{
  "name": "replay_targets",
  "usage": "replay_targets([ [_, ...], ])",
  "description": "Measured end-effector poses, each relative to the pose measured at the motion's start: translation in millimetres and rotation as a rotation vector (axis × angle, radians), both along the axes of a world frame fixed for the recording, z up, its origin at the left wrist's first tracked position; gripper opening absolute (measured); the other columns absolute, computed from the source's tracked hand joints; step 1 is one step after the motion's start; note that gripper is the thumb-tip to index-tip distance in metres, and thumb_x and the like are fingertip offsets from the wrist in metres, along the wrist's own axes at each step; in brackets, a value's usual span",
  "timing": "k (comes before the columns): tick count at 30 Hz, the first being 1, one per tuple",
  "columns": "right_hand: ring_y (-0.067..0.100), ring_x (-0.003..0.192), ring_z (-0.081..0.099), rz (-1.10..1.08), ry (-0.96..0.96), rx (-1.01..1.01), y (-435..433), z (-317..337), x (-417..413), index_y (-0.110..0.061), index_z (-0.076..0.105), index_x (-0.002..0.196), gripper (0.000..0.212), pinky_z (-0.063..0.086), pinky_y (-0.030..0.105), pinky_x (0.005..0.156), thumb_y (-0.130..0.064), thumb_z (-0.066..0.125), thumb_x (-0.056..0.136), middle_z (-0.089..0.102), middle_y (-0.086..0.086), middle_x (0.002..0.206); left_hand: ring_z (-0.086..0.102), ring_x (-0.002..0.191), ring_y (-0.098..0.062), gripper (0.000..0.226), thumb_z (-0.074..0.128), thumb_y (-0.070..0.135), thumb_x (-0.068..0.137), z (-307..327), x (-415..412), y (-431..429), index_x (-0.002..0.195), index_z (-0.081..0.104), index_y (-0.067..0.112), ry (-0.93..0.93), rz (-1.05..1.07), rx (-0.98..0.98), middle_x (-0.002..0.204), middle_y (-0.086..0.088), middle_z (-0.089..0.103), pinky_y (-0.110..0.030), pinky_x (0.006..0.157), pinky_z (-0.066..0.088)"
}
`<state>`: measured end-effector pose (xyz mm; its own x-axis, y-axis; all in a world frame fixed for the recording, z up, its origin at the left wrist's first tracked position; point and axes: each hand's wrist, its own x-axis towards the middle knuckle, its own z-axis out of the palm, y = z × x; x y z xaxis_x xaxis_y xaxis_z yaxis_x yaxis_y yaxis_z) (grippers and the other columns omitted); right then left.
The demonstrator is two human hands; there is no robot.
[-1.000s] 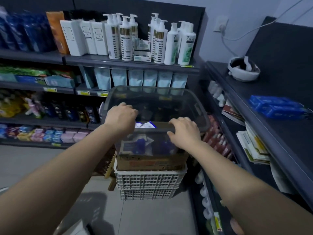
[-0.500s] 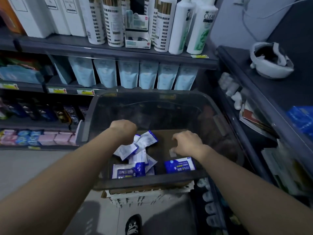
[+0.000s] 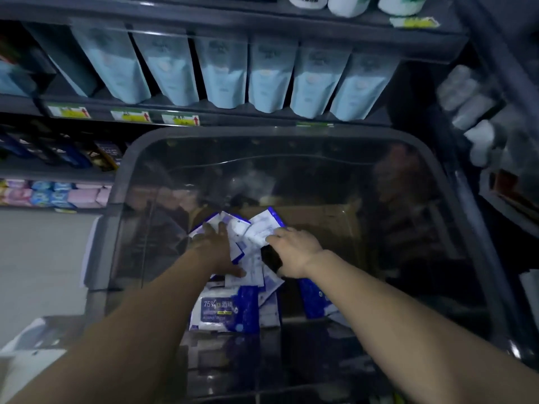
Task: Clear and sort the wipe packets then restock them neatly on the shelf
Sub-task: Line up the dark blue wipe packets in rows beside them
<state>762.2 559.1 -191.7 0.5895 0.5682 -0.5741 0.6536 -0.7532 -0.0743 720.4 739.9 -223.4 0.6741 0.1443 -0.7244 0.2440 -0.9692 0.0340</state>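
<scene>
Your left grip (image 3: 215,249) lies released, flat on the wipe packets (image 3: 224,312) in the bin (image 3: 271,132); your right grip (image 3: 294,249) arches over them, grasp unclear.

Dark shelving (image 3: 262,122) fills the back, its front edge carrying yellow price tags (image 3: 129,115) toward the left. A row of pale blue pouches (image 3: 271,80) stands on it, leaning a little. On a lower shelf (image 3: 35,208) at the left lie pink and blue packs (image 3: 58,195) (labels too blurred to read). Pale grey floor (image 3: 43,252) shows below them. The light is dim.
</scene>
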Motion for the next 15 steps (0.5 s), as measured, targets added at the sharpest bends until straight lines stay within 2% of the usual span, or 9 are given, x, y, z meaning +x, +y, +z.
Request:
replay_targets([
  [3, 0.027, 0.132, 0.037, 0.131, -0.054, 0.054, 17, -26, -1, -0.017, 0.041, 0.136, 0.055, 0.034, 0.038, 0.103, -0.016, 0.06, 0.085, 0.036, 0.009, 0.143, 0.035, 0.134, -0.042, 0.114, 0.066, 0.056, 0.078, -9, 2, 2, 0.151, -0.008, 0.01, -0.092, -0.011, 0.064, 0.155, -0.029, 0.003, -0.042, 0.103, 0.038],
  [5, 0.031, 0.128, 0.042, 0.185, -0.122, 0.104, 27, -41, -4, -0.014, 0.049, 0.132, 0.044, 0.038, 0.041, 0.1, -0.012, 0.051, 0.088, 0.042, 0.013, 0.139, 0.042, 0.129, -0.042, 0.105, 0.064, 0.049, 0.082, -11, 3, 2, 0.152, -0.004, 0.01, -0.128, -0.03, 0.1, 0.154, -0.03, 0.008, -0.04, 0.098, 0.042],
  [8, 0.029, 0.103, 0.064, 0.255, -0.213, 0.165, 33, -62, -4, -0.015, 0.07, 0.104, 0.034, 0.052, 0.036, 0.076, -0.018, 0.049, 0.078, 0.066, 0.011, 0.108, 0.047, 0.125, -0.04, 0.088, 0.058, 0.033, 0.088, -17, -1, -2, 0.152, 0.001, 0.011, -0.151, -0.073, 0.158, 0.152, -0.031, 0.015, -0.04, 0.094, 0.043],
  [10, 0.026, 0.093, 0.067, 0.301, -0.231, 0.185, 36, -68, -4, -0.019, 0.073, 0.096, 0.028, 0.052, 0.034, 0.07, -0.022, 0.054, 0.075, 0.07, 0.007, 0.097, 0.054, 0.118, -0.038, 0.076, 0.051, 0.025, 0.092, -17, -3, -3, 0.151, 0.006, 0.012, -0.209, -0.063, 0.176, 0.149, -0.028, 0.025, -0.038, 0.087, 0.046],
  [12, 0.024, 0.084, 0.067, 0.305, -0.252, 0.251, 41, -59, 1, -0.021, 0.073, 0.084, 0.03, 0.049, 0.032, 0.07, -0.021, 0.044, 0.077, 0.071, 0.004, 0.084, 0.06, 0.106, -0.035, 0.062, 0.052, 0.021, 0.091, -11, 0, 0, 0.143, 0.022, 0.01, -0.3, 0.046, 0.11, 0.135, -0.018, 0.044, -0.036, 0.074, 0.044],
  [13, 0.026, 0.097, 0.065, 0.313, -0.241, 0.267, 42, -56, 4, -0.02, 0.072, 0.092, 0.032, 0.047, 0.035, 0.079, -0.018, 0.043, 0.081, 0.071, 0.006, 0.093, 0.061, 0.103, -0.035, 0.056, 0.055, 0.018, 0.088, -7, 3, 5, 0.137, 0.03, 0.009, -0.336, 0.148, 0.039, 0.128, -0.015, 0.05, -0.035, 0.07, 0.042],
  [14, 0.028, 0.119, 0.054, 0.323, -0.181, 0.266, 41, -53, 7, -0.019, 0.067, 0.112, 0.034, 0.041, 0.039, 0.094, -0.014, 0.044, 0.088, 0.066, 0.01, 0.116, 0.061, 0.1, -0.036, 0.05, 0.058, 0.014, 0.085, -3, 7, 10, 0.13, 0.037, 0.01, -0.34, 0.262, -0.042, 0.122, -0.015, 0.052, -0.035, 0.068, 0.041],
  [15, 0.027, 0.137, 0.035, 0.351, -0.104, 0.229, 38, -53, 10, -0.018, 0.053, 0.134, 0.043, 0.03, 0.04, 0.106, -0.013, 0.048, 0.092, 0.049, 0.012, 0.14, 0.061, 0.096, -0.037, 0.041, 0.059, 0.012, 0.081, 3, 12, 13, 0.12, 0.046, 0.011, -0.354, 0.354, -0.138, 0.116, -0.015, 0.054, -0.036, 0.068, 0.044],
])
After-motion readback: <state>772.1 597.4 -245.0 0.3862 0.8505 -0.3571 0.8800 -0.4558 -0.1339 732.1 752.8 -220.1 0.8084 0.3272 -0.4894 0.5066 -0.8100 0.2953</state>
